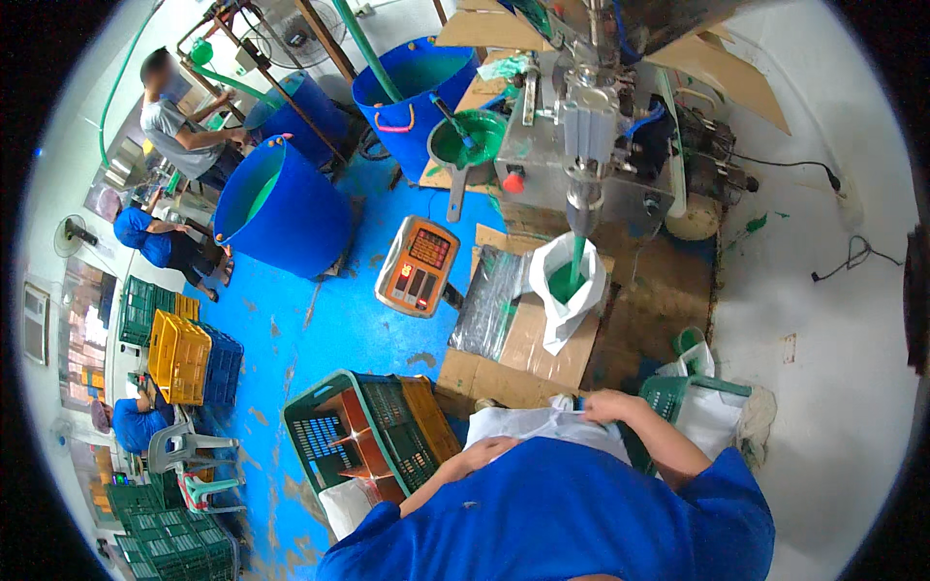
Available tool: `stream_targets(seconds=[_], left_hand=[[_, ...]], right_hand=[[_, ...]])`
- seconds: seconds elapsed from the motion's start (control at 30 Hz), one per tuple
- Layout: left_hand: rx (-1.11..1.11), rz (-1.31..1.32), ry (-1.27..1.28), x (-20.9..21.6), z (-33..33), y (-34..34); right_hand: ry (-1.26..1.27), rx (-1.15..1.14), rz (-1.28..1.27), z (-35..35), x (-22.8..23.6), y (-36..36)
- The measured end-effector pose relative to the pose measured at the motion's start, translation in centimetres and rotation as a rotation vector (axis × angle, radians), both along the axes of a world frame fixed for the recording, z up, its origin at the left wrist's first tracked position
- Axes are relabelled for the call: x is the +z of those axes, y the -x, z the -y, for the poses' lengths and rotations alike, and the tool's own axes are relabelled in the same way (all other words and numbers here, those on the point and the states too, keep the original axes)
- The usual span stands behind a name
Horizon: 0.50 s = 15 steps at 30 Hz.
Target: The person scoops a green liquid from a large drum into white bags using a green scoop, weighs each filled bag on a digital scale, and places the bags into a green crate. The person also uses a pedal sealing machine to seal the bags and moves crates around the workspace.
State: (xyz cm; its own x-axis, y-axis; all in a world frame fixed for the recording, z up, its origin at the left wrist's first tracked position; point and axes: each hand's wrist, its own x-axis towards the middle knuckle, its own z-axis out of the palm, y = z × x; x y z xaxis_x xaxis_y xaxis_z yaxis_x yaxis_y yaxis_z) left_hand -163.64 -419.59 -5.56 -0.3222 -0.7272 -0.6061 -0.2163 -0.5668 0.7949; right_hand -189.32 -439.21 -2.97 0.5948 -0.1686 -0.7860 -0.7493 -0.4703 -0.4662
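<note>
My left hand (489, 452) lies against a white bag or cloth (547, 424) in front of my body, its fingers stretched out. My right hand (604, 407) is closed on the upper right edge of this white bag or cloth; the fingertips are small in view. Ahead of my hands, a white plastic bag (544, 308) stands under a metal filling nozzle (584, 201). Green paste (566, 285) runs from the nozzle into it. The bag rests on a cardboard-covered platform (538, 346), apart from both hands. An orange scale display (418, 267) stands left of it.
A green crate (334, 426) stands to my left, another green crate (664, 387) to my right. Large blue tubs (295, 218) and a grey pan (455, 189) of green paste are ahead left. Behind the nozzle is a metal filling machine (538, 145). Several people work at far left.
</note>
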Motion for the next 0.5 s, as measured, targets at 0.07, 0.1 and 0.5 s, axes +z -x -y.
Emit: stream_targets(seconds=[0.07, 0.1, 0.5], left_hand=[[-0.101, 0.203, 0.13, -0.4, -1.4, -2.9], [-0.148, 0.312, 0.164, -0.2, -1.9, -4.4], [0.295, 0.862, 0.408, 6.3, 5.0, -17.6]], right_hand=[[-0.202, -0.304, 0.406, 2.4, 1.7, -4.5], [-0.27, -0.375, 0.572, 4.1, 2.8, -6.8], [-0.575, -1.548, 0.932, 25.6, 6.6, -34.9]])
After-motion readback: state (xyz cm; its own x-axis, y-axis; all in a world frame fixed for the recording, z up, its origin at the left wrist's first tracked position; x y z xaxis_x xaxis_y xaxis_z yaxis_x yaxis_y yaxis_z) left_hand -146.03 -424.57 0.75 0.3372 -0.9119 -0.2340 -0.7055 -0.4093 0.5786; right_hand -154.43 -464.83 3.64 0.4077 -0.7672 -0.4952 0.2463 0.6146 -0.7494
